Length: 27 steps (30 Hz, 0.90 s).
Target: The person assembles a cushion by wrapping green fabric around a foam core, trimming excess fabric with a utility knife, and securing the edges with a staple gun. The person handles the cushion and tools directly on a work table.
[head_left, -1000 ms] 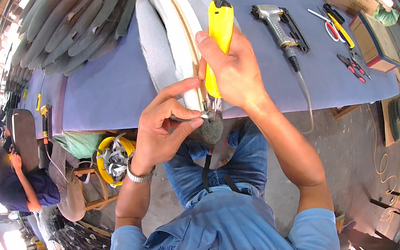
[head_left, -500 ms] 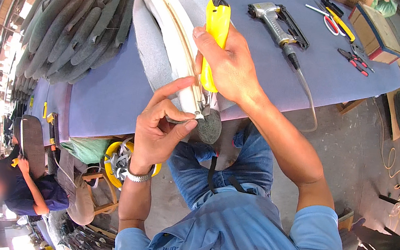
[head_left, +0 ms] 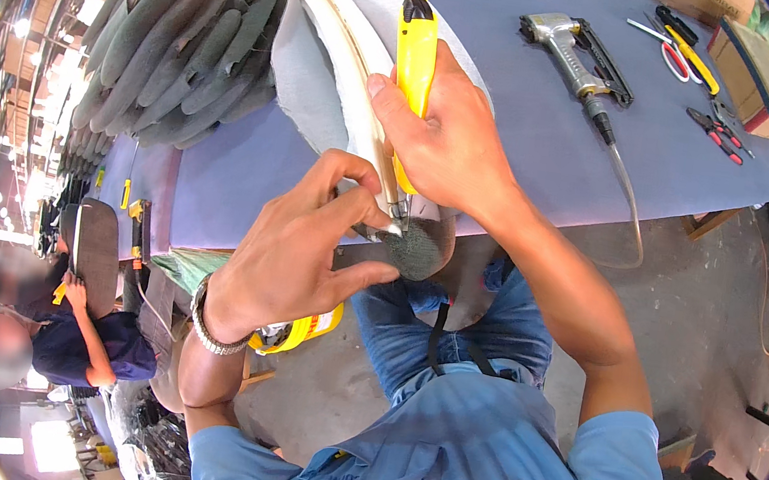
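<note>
A yellow utility knife stands upright in my right hand, its lower end at the near tip of a long curved padded piece. White edging and a narrow groove run along this piece, and grey fabric spreads out on both sides. Its near tip is a rounded dark grey end, overhanging the table edge. My left hand is beside that end with thumb and forefinger apart. The forefinger is at a small white bit by the blade; whether they touch is unclear. The blade itself is mostly hidden.
A stack of dark grey padded pieces fills the table's left. Right of me lie an air stapler with hose, red-handled pliers, scissors and a box. A yellow bucket stands below; another person works at left.
My left thumb has parted from the forefinger, opening the earlier pinch at the tip. The knife has shifted slightly along the piece toward me. The whole view has swung a little.
</note>
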### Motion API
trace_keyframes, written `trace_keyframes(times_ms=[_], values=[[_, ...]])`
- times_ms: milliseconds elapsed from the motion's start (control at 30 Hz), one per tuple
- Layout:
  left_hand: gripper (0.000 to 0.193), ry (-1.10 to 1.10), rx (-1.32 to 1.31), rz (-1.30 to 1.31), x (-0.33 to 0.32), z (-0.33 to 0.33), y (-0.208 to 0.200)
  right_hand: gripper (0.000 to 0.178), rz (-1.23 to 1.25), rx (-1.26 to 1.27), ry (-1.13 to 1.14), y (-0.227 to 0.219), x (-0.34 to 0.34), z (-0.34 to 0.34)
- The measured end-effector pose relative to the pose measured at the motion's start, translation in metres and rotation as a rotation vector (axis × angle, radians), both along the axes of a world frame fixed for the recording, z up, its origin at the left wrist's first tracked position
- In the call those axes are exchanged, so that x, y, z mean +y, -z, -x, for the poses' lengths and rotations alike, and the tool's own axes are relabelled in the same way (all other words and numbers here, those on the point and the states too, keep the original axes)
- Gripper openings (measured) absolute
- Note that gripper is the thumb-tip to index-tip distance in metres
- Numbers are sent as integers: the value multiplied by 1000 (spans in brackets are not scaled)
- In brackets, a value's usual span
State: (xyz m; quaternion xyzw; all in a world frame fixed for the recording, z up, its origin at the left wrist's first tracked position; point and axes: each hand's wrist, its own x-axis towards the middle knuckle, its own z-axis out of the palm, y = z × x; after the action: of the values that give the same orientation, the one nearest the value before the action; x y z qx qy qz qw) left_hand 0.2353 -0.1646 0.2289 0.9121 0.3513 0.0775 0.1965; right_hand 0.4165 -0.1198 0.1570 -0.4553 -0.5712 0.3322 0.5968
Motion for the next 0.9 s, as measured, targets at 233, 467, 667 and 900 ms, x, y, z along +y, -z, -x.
trace_keyframes(times_ms=[233, 467, 667, 900], values=[[53, -45, -41, -202, -17, -9, 26, 47, -42, -21, 15, 1, 0, 1], [51, -70, -221, -123, -21, -8, 43, 46, -33, -27, 28, 5, -2, -3], [45, 0, -367, -52, -11, -3, 63, 44, -50, 56, 32, 10, -6, -6], [39, 11, -483, -43, -10, -1, 80, 42, -64, 118, -26, 9, -9, -12]])
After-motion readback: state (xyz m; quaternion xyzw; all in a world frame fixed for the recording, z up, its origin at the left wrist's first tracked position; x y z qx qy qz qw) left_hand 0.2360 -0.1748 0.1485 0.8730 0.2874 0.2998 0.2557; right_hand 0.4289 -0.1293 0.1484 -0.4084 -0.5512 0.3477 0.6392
